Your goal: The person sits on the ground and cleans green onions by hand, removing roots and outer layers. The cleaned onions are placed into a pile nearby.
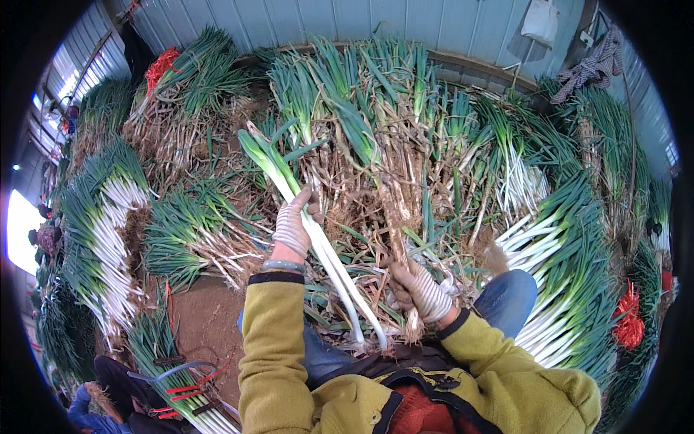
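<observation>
My gloved left hand (298,219) grips two peeled green onions (331,260) with clean white shafts; their green tops point up and left, their root ends hang near my lap. In my gloved right hand (416,287) is an unpeeled green onion (392,219), its shaft brown with dry skin and its root end showing below my fist. Its green top leans toward the heap of unpeeled green onions (352,81) before me. Stripped leaves and skins (352,266) litter the ground beneath both hands.
Peeled green onions (558,293) lie in a thick row by my right knee. Another white-stemmed row (111,217) is at the left, beside a loose pile (200,238). A bundle tied with red straps (179,374) lies lower left, near another person's arm (100,407). A metal wall (379,21) stands behind.
</observation>
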Tool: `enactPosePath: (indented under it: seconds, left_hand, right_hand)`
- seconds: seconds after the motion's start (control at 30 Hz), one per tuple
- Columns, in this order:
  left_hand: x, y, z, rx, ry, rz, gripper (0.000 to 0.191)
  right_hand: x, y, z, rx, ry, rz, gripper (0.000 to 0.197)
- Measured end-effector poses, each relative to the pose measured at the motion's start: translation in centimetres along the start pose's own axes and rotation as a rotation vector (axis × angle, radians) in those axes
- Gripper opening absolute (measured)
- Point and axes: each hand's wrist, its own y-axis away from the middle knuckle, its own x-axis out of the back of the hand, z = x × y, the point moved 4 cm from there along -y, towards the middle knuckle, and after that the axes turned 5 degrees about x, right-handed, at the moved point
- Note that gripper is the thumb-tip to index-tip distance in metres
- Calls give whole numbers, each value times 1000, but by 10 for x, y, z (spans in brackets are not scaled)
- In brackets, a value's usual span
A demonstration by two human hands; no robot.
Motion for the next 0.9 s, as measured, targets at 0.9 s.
enactPosePath:
  seconds: [0.9]
  left_hand:
    - [-36, 36, 4, -256, -160, -90, 21]
  right_hand:
    - [-63, -79, -77, 518, 999, 127, 68]
